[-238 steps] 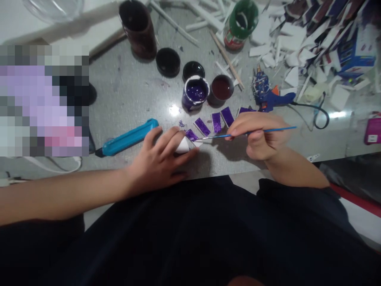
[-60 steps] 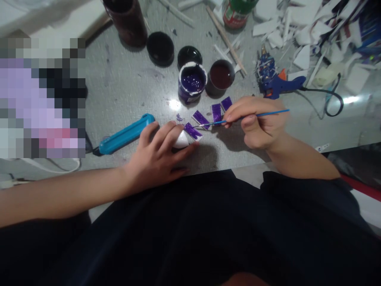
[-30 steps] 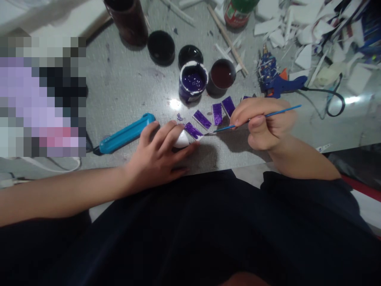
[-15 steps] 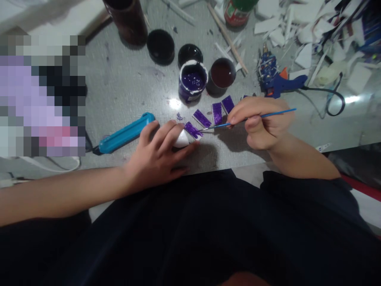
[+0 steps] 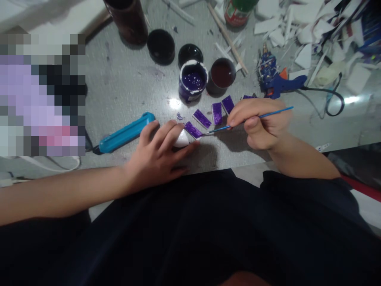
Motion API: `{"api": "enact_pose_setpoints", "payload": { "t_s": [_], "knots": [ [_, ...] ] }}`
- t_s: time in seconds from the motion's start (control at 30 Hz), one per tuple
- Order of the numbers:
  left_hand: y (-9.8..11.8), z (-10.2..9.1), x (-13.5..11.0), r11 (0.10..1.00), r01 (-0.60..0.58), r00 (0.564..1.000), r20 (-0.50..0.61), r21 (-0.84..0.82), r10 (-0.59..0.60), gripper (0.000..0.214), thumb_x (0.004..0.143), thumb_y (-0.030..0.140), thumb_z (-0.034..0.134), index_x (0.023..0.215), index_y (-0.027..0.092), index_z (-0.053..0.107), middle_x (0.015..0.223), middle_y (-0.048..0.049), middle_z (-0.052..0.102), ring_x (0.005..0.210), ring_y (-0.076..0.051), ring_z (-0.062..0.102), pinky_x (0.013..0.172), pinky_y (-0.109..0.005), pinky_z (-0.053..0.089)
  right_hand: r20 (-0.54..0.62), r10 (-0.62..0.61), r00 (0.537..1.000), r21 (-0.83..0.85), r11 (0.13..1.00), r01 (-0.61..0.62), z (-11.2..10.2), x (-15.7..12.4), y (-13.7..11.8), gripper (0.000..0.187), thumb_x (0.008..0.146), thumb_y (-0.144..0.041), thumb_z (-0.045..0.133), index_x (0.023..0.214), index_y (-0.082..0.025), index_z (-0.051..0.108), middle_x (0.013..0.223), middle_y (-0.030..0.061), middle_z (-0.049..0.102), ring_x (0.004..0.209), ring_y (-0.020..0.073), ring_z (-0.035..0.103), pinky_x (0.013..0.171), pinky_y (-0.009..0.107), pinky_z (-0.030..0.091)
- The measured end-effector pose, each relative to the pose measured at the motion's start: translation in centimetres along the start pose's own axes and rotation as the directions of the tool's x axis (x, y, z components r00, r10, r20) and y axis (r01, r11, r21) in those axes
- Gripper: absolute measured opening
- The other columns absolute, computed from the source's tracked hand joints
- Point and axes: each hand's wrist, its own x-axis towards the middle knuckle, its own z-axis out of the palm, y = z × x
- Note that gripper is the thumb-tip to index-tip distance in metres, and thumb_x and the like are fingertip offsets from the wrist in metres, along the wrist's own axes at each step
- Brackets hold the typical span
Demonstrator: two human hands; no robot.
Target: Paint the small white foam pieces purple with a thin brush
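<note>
My right hand (image 5: 262, 121) pinches a thin paintbrush (image 5: 275, 111) with a blue handle. Its bristle tip touches the lower end of a small purple-painted strip (image 5: 193, 130), where a whitish edge shows. Beside that strip, my left hand (image 5: 162, 149) is down on the table, its fingers bent over a smooth white piece (image 5: 181, 139) that is partly hidden beneath them. More purple strips (image 5: 202, 118) lie in a slanting row to the right, some partly behind my right hand. Behind the row stands an open jar of purple paint (image 5: 193, 79) with a white-smeared rim.
A cup of dark reddish liquid (image 5: 222, 74) stands beside the paint jar. Near my left fingers lies a turquoise tool (image 5: 126, 133) with a cord. At right are a blue glue gun (image 5: 287, 82) and a heap of white scraps (image 5: 306, 28). A dark lid (image 5: 160, 45) lies farther back.
The brush tip has moved slightly right and down to the strip's end, and purple now covers more of that end. My left hand has stayed in place.
</note>
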Motion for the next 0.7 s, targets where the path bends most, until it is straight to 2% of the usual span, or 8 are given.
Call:
{"api": "enact_pose_setpoints", "payload": {
  "t_s": [0.17, 0.3, 0.47, 0.6, 0.7],
  "knots": [
    [0.05, -0.19, 0.04, 1.0, -0.007, 1.0, 0.001, 0.008, 0.007, 0.094, 0.106, 0.058, 0.087, 0.187, 0.037, 0.045, 0.182, -0.019, 0.057, 0.167, -0.049, 0.057, 0.14, -0.078, 0.042, 0.045, -0.032, 0.998, -0.032, 0.999, 0.034, 0.05, 0.1, -0.08, 0.022, 0.119, -0.037, 0.065, 0.111, -0.032, 0.085, 0.082, -0.0021, 0.08, 0.067, 0.016, 0.076, 0.059, 0.029, 0.06],
    [0.17, -0.31, 0.14, 0.999, -0.02, 1.0, 0.004, 0.048, 0.02, 0.094, 0.106, 0.059, 0.088, 0.187, 0.036, 0.046, 0.181, -0.0213, 0.058, 0.166, -0.048, 0.059, 0.137, -0.076, 0.046, 0.039, -0.005, 0.999, -0.043, 0.999, 0.006, 0.03, 0.24, -0.18, 0.024, 0.119, -0.038, 0.065, 0.11, -0.032, 0.086, 0.081, -0.0016, 0.08, 0.067, 0.0172, 0.076, 0.06, 0.03, 0.061],
    [0.12, -0.7, 0.22, 0.998, -0.027, 0.998, 0.051, 0.051, 0.024, 0.091, 0.106, 0.06, 0.088, 0.185, 0.039, 0.05, 0.181, -0.0197, 0.059, 0.165, -0.05, 0.059, 0.136, -0.078, 0.046, 0.046, -0.051, 0.998, -0.018, 0.998, 0.052, 0.18, 0.27, 0.06, 0.021, 0.118, -0.038, 0.068, 0.111, -0.03, 0.086, 0.083, -0.0012, 0.081, 0.069, 0.0168, 0.078, 0.062, 0.029, 0.063],
    [0.04, -0.84, 0.25, 0.999, -0.033, 0.998, 0.051, 0.03, 0.032, 0.088, 0.109, 0.058, 0.085, 0.186, 0.037, 0.049, 0.183, -0.0202, 0.057, 0.164, -0.051, 0.06, 0.136, -0.076, 0.046, 0.026, -0.053, 0.998, -0.037, 0.998, 0.054, 0.29, 0.47, -0.14, 0.023, 0.12, -0.037, 0.064, 0.114, -0.03, 0.086, 0.082, -0.0013, 0.081, 0.07, 0.0161, 0.079, 0.062, 0.028, 0.063],
    [0.07, -0.8, 0.26, 0.999, -0.03, 0.999, 0.044, 0.03, 0.029, 0.088, 0.108, 0.057, 0.086, 0.186, 0.036, 0.05, 0.183, -0.0208, 0.057, 0.164, -0.051, 0.06, 0.137, -0.076, 0.045, 0.045, -0.058, 0.997, -0.047, 0.997, 0.06, 0.26, 0.62, -0.34, 0.025, 0.121, -0.037, 0.065, 0.109, -0.027, 0.085, 0.082, -0.001, 0.08, 0.071, 0.0146, 0.079, 0.061, 0.026, 0.061]
  ]
}}
